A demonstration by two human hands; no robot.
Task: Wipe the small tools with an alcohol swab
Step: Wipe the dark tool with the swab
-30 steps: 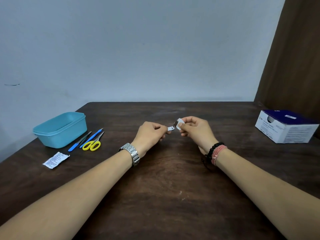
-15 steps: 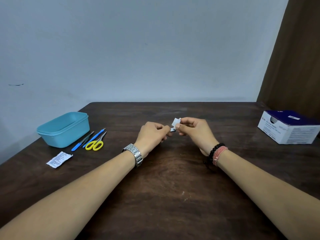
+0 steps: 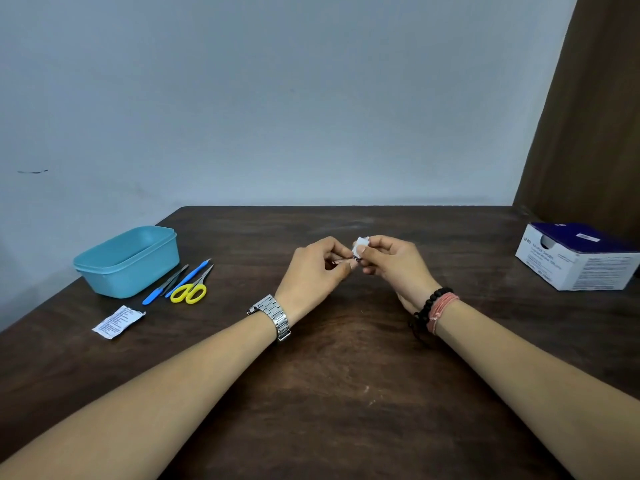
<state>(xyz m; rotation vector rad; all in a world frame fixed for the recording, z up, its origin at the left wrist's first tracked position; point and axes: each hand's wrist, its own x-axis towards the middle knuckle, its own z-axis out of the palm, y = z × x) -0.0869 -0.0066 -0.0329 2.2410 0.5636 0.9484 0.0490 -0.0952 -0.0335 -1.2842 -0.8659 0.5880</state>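
Above the middle of the dark wooden table (image 3: 346, 393), my left hand (image 3: 313, 271) pinches a small metal tool (image 3: 346, 260), most of it hidden by my fingers. My right hand (image 3: 394, 263) pinches a folded white alcohol swab (image 3: 361, 244) against the tool's tip. At the left lie yellow-handled scissors (image 3: 189, 292), a blue-handled tool (image 3: 187, 278) and grey tweezers (image 3: 175, 279), side by side on the table.
A teal plastic tub (image 3: 128, 263) stands at the far left, with a torn white swab wrapper (image 3: 117, 322) in front of it. A white and purple swab box (image 3: 578, 256) sits at the right edge. The wall runs along the table's far edge.
The swab has slid along the tool toward my left hand's fingers, and both hands have stayed close together over the table's middle.
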